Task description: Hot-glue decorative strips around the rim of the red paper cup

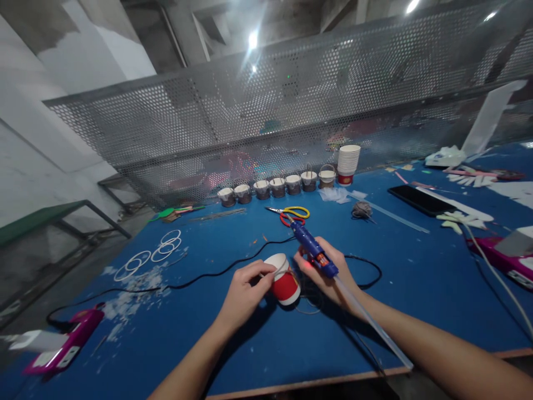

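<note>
Leftmost, taking the tilted red paper cup [285, 286] as clock centre, one magenta power strip [79, 339] sits between eight and nine, and at least four white rings [139, 260] (they overlap, so the count is loose) near ten. At nine, the left hand [245, 286] pinches a thin cord [280, 271] against the cup, thumb and forefinger closed. Seven wrapped cups [278, 190] line up around twelve, beyond one pair of scissors [287, 211]. Toward two, the right hand [325, 284] has its fingers curled round one blue glue gun [310, 244]. One cup stack [348, 163] stands at one, one yarn ball [361, 210] lies beyond the right hand, and one phone [420, 200] at two.
</note>
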`<state>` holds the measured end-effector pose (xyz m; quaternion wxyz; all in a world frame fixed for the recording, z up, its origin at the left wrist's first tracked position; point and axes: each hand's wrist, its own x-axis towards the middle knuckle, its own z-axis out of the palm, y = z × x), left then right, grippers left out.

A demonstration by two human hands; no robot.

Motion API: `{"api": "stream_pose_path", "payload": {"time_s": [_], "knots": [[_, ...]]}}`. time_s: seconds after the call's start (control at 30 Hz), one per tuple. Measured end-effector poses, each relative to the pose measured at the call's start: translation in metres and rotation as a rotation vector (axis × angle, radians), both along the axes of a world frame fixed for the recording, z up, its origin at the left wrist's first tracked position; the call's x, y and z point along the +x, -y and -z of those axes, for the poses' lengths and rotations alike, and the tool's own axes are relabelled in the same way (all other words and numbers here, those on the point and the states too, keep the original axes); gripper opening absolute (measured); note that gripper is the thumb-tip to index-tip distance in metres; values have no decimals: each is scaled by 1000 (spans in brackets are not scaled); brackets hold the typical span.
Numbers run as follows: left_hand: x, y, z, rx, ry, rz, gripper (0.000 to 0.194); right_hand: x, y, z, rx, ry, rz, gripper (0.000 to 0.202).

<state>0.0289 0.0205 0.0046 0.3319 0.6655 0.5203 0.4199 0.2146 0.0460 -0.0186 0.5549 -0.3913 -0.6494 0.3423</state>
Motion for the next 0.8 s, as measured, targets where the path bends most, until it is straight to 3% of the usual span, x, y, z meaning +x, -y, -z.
{"api": "stream_pose_path", "payload": {"time_s": [0.2, 0.4, 0.57, 0.8], "knots": [[-7, -1, 1, -62, 144, -121, 15, 13, 3, -13, -77, -26, 36, 18], [-13, -4, -2, -68, 153, -222, 18, 13, 6, -10, -210, 49, -172, 25], [-13, -4, -3, 12, 87, -220, 16, 8, 9, -6, -197, 222, -276, 28], [-11, -2, 0, 102, 22, -229, 13, 5, 13, -1, -117, 289, -259, 28]]}}
